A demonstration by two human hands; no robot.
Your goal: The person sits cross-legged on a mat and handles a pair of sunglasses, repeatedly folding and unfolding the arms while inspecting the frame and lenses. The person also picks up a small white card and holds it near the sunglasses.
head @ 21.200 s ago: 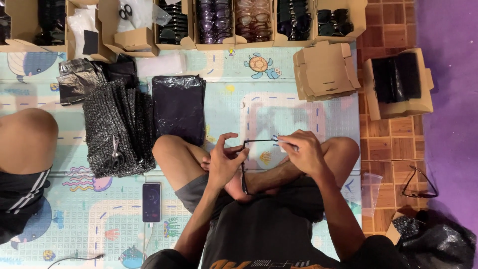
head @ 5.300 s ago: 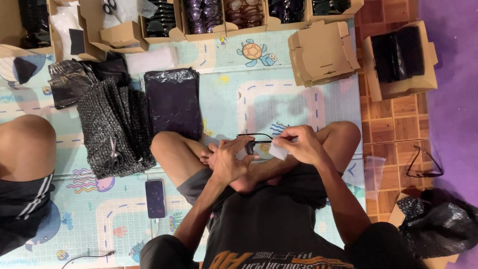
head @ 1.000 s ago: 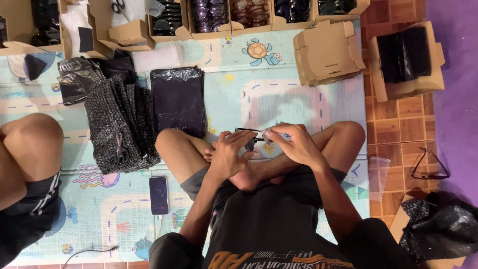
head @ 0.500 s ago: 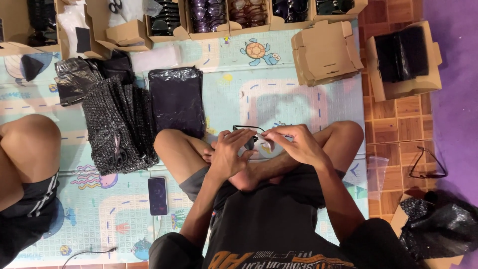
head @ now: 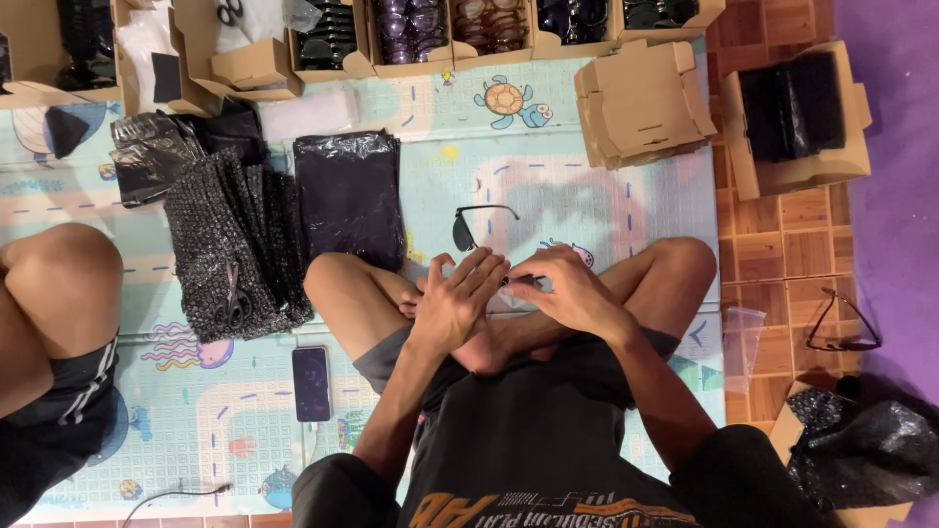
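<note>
**Both hands on dark glasses above crossed legs**

The person sits cross-legged on a patterned play mat [head: 548,147]. The left hand [head: 458,298] and right hand [head: 562,288] meet just above the shins, fingers touching. Between them they hold a pair of dark glasses [head: 468,227]: one lens and a thin temple arm stick out past the fingertips, over the mat, while the rest is hidden under the hands. The left fingers lie stretched and nearly flat across the frame; the right fingers are curled and pinched on it.

Just left of the left knee lie a flat black bag [head: 350,196] and a stack of grey mesh pouches [head: 235,244]; a phone [head: 311,383] rests on the mat near the thigh. Open cardboard boxes of glasses [head: 430,29] line the mat's far edge, and a folded carton [head: 641,103] sits further right. Another pair of glasses [head: 841,323] lies on the tiled floor, well apart. A second person's knee [head: 59,284] shows at the left edge.
</note>
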